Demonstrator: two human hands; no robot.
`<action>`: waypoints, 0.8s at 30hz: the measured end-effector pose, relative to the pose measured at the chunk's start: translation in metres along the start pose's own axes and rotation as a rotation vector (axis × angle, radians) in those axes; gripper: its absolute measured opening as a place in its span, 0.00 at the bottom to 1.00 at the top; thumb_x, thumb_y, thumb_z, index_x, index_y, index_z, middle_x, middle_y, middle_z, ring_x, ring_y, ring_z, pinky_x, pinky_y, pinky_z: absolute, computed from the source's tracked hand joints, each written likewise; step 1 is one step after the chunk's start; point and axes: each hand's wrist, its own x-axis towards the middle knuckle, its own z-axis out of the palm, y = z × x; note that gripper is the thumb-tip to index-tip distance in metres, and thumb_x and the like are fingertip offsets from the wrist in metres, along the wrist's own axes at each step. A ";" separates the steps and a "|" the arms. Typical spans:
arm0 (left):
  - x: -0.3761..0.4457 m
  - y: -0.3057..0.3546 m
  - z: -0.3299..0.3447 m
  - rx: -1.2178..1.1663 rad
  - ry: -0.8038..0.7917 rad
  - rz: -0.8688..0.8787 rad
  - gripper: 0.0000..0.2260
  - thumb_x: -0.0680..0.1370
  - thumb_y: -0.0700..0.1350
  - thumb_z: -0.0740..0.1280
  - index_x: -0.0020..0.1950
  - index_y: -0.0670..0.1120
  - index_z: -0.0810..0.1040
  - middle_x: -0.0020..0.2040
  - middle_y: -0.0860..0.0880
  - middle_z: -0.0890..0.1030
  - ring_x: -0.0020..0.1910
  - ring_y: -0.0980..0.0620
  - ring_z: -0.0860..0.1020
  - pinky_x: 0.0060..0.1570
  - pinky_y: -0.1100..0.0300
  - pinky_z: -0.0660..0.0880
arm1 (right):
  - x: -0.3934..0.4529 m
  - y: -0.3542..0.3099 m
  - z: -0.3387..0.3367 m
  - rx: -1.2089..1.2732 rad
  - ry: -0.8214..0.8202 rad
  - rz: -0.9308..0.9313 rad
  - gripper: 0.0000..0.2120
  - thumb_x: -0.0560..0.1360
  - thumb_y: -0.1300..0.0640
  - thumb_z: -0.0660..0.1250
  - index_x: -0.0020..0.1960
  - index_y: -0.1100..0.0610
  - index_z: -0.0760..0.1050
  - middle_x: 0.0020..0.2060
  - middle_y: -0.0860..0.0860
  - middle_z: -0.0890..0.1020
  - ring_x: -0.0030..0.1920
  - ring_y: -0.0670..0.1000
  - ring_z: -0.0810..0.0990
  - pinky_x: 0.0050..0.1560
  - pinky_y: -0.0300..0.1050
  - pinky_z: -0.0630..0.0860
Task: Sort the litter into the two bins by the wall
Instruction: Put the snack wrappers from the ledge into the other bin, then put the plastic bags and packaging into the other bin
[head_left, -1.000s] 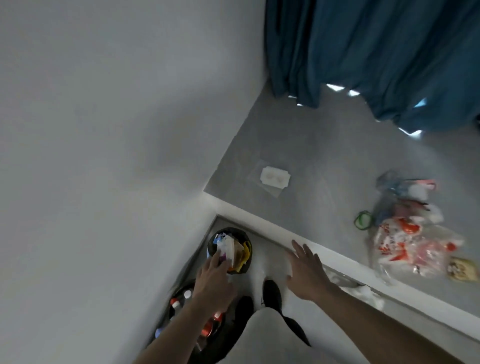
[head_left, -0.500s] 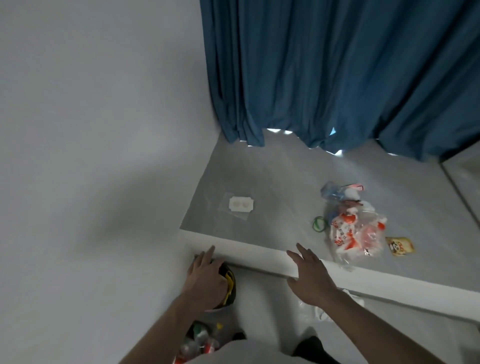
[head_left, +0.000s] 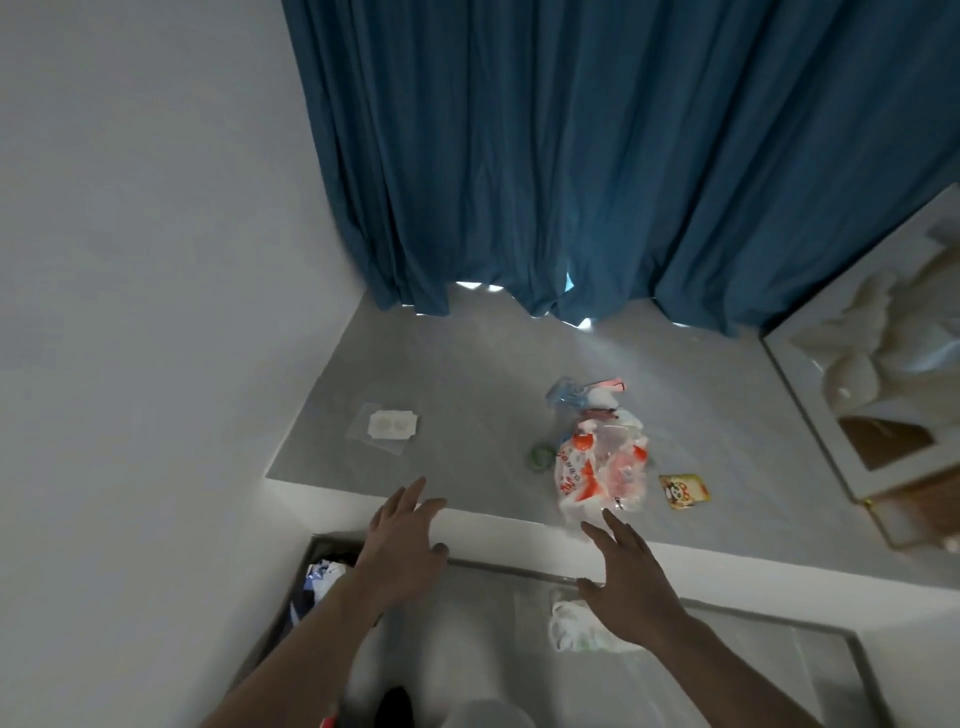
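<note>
Litter lies on a raised grey platform: a clear packet with a white insert, a green ring, a crumpled red-and-white plastic bag, a blue wrapper behind it, and a small yellow sachet. My left hand hovers over the platform's white front edge, fingers straight, holding nothing. My right hand is spread just short of the red-and-white bag, also holding nothing. One bin, with litter in it, shows by the wall under my left forearm; the other bin is out of view.
A blue curtain hangs behind the platform. A white wall runs along the left. A white plastic bag lies on the lower floor below my right hand. A white-framed unit stands at the right.
The view has tilted up from the bins to the platform. My left hand has left the bin and risen to the platform's edge; my right hand has moved toward the red-and-white bag.
</note>
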 end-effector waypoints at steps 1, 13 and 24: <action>0.000 0.014 0.008 -0.020 0.002 -0.011 0.30 0.77 0.52 0.66 0.78 0.58 0.63 0.83 0.53 0.48 0.81 0.46 0.51 0.79 0.50 0.54 | -0.004 0.019 -0.006 0.001 0.000 0.004 0.36 0.78 0.44 0.67 0.81 0.44 0.55 0.82 0.46 0.47 0.81 0.54 0.50 0.79 0.53 0.58; 0.000 0.106 0.046 -0.025 -0.061 -0.043 0.29 0.77 0.53 0.63 0.79 0.57 0.63 0.83 0.53 0.49 0.81 0.46 0.53 0.78 0.50 0.57 | -0.004 0.122 -0.041 0.041 -0.042 0.012 0.35 0.78 0.43 0.66 0.80 0.46 0.57 0.82 0.48 0.49 0.80 0.54 0.54 0.76 0.52 0.63; 0.095 0.147 0.032 -0.011 -0.117 0.039 0.30 0.77 0.52 0.64 0.79 0.57 0.63 0.83 0.53 0.48 0.81 0.46 0.53 0.77 0.49 0.58 | 0.047 0.150 -0.079 0.065 -0.009 0.091 0.36 0.78 0.45 0.67 0.81 0.45 0.54 0.81 0.46 0.47 0.81 0.52 0.50 0.76 0.51 0.63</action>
